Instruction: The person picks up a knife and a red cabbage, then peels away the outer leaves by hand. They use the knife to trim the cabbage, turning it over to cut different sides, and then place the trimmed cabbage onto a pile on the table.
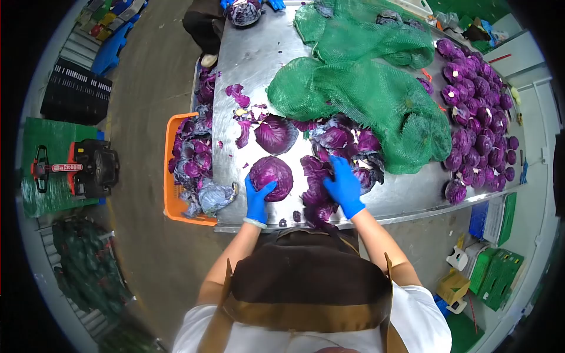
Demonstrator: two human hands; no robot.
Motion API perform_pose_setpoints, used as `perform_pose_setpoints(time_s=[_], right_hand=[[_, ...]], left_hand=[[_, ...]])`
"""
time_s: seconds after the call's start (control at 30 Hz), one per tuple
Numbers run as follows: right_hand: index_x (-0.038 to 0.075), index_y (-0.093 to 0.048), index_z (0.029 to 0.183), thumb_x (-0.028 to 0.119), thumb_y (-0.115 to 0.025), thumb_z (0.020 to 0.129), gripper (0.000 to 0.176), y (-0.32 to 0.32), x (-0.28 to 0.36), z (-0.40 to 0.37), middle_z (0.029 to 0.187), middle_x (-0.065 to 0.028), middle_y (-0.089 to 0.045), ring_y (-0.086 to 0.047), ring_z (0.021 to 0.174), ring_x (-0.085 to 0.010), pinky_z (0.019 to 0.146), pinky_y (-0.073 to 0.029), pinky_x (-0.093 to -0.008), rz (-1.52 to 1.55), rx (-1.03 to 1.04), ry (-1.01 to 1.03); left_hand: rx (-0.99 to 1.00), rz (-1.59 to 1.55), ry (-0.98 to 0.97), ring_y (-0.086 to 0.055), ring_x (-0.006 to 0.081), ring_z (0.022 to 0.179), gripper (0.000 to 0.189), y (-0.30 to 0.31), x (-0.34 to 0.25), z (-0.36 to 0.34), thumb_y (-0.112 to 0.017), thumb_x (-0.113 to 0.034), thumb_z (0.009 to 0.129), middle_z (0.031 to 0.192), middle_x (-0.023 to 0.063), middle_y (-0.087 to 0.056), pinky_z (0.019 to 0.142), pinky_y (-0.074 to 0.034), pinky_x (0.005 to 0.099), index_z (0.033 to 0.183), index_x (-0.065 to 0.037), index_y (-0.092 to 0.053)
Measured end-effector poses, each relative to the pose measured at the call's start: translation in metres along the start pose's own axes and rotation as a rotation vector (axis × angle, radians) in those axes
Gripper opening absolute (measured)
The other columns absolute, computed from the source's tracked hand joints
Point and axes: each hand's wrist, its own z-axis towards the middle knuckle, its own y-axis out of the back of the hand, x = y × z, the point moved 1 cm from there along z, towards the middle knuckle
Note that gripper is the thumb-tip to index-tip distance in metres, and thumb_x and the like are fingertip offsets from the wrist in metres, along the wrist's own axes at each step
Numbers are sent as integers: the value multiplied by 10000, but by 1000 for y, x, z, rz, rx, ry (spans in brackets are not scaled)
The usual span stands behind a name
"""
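Observation:
My left hand (257, 202), in a blue glove, grips a trimmed red cabbage (274, 174) from its near left side, thumb on top and the other fingers partly hidden. The cabbage rests on the metal table (247, 56). My right hand (345, 187), also gloved in blue, touches a heap of loose red cabbage leaves (318, 182); its thumb and fingers are spread apart. Some of these leaves reach over the table's near edge. Beyond the held cabbage lies a large cupped piece of red cabbage (275, 135), with torn scraps (242, 133) beside it.
Green mesh netting (371, 94) covers the middle of the table. Many red cabbages (477, 117) are piled on the right. An orange crate (172, 203) of discarded leaves stands against the left side. At the far end, a co-worker's gloved hands (275, 5) are beside another cabbage (244, 12).

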Motion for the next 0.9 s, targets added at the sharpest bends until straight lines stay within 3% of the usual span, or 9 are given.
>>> perform_pose_setpoints(time_s=[0.07,0.13,0.23,0.3,0.4,0.5,0.63,0.83,0.9], right_hand=[[119,-496,1367,288,-783,752,699,-2,40,-2,1254,-162,-581,-583,1156,-331,949,-495,-406,249,92,166],[105,-520,1358,215,-801,783,650,-20,59,-7,1274,-117,-588,-611,1125,-265,944,-489,-348,320,286,4],[94,-562,1314,169,-820,761,615,-62,29,-7,1198,-68,-630,-631,1050,-187,895,-500,-318,704,370,-57],[80,-574,1314,137,-837,734,639,-40,33,-3,1156,-26,-644,-601,1067,-124,896,-497,-305,796,457,-154],[67,-461,1438,214,-863,717,839,-18,49,7,1324,-120,-585,-553,1202,-185,1039,-426,-345,752,521,66],[52,-402,1472,110,-874,677,927,-13,61,4,1437,-86,-485,-447,1312,-185,1118,-340,-343,1033,648,-60],[41,-394,1471,115,-871,698,911,-15,60,8,1411,-92,-505,-475,1281,-186,1095,-370,-351,1086,628,-212],[43,-405,1454,163,-871,717,881,-17,69,-7,1380,-105,-528,-506,1246,-191,1069,-409,-355,861,586,-93],[46,-434,1427,115,-800,779,748,-18,58,-11,1310,-95,-571,-553,1185,-165,994,-472,-330,1179,603,-251]], left_hand=[[3,-19,65,-534,260,1200,757,-5,4,-1,-792,-76,753,1309,138,-517,1015,-482,399,1385,-94,-376],[14,-93,170,-533,265,1205,758,-11,6,-6,-789,-87,762,1308,145,-516,1002,-493,411,1391,-95,-366],[186,-550,641,-536,314,1208,667,-7,9,-16,-624,-512,886,1346,128,-521,1000,-487,477,1401,-137,-429],[243,-721,688,-525,314,1227,755,1,13,-19,-496,-693,873,1384,111,-508,1035,-447,507,1409,-163,-449],[353,-706,709,-505,306,1265,782,11,2,-23,-437,-717,885,1429,124,-479,1044,-437,506,1443,-170,-416],[483,-552,814,-484,295,1306,805,18,-16,-21,-384,-717,911,1468,150,-445,1073,-414,493,1484,-153,-368],[360,-307,498,-448,282,1344,713,7,-45,-15,-356,-599,989,1481,145,-435,1121,-370,479,1465,-67,-378],[327,-492,583,-505,300,1285,682,11,-42,-11,-366,-582,994,1408,152,-515,1087,-407,475,1408,-49,-465],[287,-424,618,-516,311,1272,703,1,-41,-21,-389,-586,984,1412,154,-507,1062,-435,473,1442,-53,-419]])
